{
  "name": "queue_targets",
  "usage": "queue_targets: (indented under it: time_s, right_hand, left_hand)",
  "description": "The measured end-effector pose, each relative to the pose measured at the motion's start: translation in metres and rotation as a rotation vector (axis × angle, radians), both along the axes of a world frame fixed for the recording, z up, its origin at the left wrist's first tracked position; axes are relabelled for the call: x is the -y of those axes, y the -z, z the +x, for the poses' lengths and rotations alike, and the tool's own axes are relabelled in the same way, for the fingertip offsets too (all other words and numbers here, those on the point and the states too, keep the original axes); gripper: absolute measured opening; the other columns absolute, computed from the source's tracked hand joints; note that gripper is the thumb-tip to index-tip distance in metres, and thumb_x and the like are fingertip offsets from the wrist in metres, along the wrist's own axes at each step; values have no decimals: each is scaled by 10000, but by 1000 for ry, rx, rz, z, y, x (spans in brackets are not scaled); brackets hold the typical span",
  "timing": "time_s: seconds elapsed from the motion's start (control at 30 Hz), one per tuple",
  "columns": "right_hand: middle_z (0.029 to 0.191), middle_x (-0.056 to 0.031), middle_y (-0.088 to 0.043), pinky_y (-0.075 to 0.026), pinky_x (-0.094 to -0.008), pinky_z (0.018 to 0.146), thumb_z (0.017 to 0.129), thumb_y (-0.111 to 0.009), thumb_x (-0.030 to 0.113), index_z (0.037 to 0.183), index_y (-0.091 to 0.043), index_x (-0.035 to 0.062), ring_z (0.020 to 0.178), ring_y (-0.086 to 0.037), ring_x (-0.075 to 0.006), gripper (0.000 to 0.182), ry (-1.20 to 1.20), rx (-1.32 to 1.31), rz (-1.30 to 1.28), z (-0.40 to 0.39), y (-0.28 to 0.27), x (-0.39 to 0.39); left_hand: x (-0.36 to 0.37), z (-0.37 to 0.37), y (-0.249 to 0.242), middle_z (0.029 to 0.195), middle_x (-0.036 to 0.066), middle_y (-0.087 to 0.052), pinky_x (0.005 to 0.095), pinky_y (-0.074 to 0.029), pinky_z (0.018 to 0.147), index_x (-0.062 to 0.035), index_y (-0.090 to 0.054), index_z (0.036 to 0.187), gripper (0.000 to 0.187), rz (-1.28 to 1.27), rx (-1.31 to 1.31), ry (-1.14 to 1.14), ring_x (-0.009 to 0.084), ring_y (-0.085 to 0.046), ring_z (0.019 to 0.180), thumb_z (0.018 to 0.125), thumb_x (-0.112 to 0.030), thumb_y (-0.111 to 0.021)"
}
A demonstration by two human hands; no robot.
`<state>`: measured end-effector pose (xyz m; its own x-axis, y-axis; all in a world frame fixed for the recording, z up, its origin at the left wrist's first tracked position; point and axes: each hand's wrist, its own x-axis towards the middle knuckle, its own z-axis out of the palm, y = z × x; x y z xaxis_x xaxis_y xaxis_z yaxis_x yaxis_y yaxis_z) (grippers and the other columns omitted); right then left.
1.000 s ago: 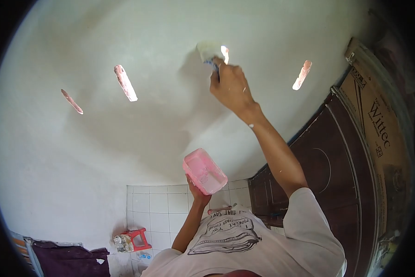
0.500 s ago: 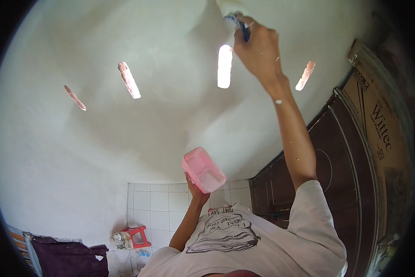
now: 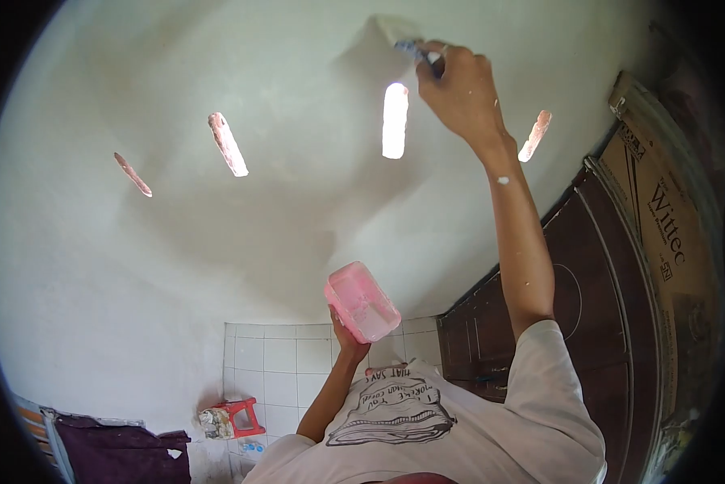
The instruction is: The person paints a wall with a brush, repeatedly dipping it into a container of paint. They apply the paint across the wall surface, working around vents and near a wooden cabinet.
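Observation:
High on the pale wall [image 3: 282,73], my right hand [image 3: 466,95] grips a paintbrush [image 3: 408,47] with a blue-marked handle. Its light bristles point up and to the left, against or very near the wall; contact is hard to make out. White specks dot my right hand and forearm. Lower down, my left hand [image 3: 348,332] holds a pink plastic container [image 3: 343,297] from below and its side. The container is tilted so its inside shows, with whitish paint at its lower end. Some fingers of my left hand are hidden behind it.
Several narrow slots pierce the wall, among them a bright slot [image 3: 395,121] below the brush. A dark wooden door [image 3: 588,298] and a cardboard box [image 3: 661,202] stand at right. At lower left are a red stool [image 3: 245,418] and a dark purple cloth [image 3: 112,448].
My right hand and the paintbrush have moved slightly down and right in the view. The pink container appears a little lower and further right, still in my left hand.

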<state>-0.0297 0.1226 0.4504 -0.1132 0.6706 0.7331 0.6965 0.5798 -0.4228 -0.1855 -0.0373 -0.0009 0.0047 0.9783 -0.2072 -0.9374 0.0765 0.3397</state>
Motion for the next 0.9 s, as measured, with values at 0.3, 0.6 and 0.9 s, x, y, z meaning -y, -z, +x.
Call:
queue_targets:
  time_s: [0.3, 0.6, 0.9]
  right_hand:
    - [709, -241, -641, -539, -462, 672, 841, -565, 41, 1161, -644, -24, 670, -647, -398, 336, -9, 243, -174, -29, 107, -3]
    - [937, -175, -675, -536, -453, 744, 868, -553, 57, 1194, -651, 50, 834, -658, -336, 340, 243, 96, -14, 9, 38, 1]
    - [750, -203, -657, -554, -432, 651, 808, -590, -9, 1063, -721, 7, 704, -665, -362, 287, 67, 375, 78, -9, 62, 15]
  left_hand:
    - [1, 2, -4, 1467, 40, -446, 523, -381, 1121, -225, -313, 1520, 708, 52, -31, -48, 290, -443, 1353, 980, -683, -337]
    - [-1, 2, 2, 1452, 40, -456, 512, -392, 1116, -224, -320, 1511, 682, 65, 6, -37, 285, -459, 1338, 991, -666, -327]
    - [-9, 5, -3, 1447, 40, -467, 524, -390, 1115, -223, -339, 1506, 685, 18, -1, -15, 288, -464, 1333, 985, -669, -340]
